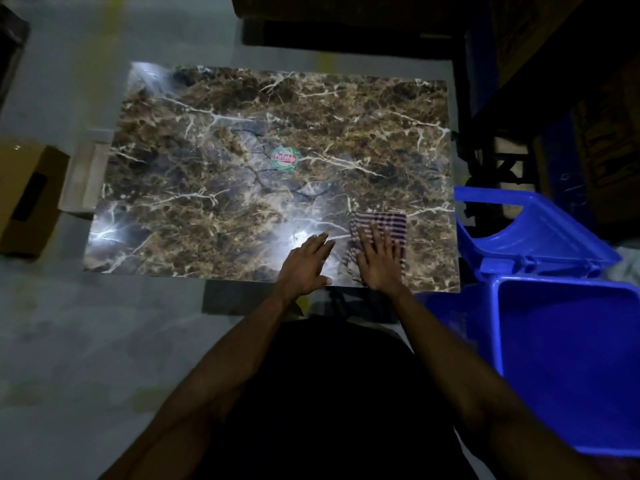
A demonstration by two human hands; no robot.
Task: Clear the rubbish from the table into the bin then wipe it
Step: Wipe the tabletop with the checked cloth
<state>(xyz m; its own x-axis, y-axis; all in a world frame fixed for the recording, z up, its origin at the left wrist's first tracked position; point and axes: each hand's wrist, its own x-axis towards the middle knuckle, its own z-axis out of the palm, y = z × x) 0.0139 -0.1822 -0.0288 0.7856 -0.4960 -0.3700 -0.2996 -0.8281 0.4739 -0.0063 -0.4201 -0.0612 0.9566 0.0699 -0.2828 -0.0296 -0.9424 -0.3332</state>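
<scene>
Rubbish step looks done: no loose litter shows on the table (242, 140), and the blue bin (568, 358) stands open just beside its right edge; wiping seems only begun, most of the top yet to cover. Right hand (379, 261) lies flat, fingers spread, pressing the striped cloth (391, 223) at the near right corner; left hand (306, 263) rests on bare tabletop beside it, fingers straight, holding nothing. A round red-and-green sticker (285, 158) sits mid-table; its lettering is too blurred to read.
</scene>
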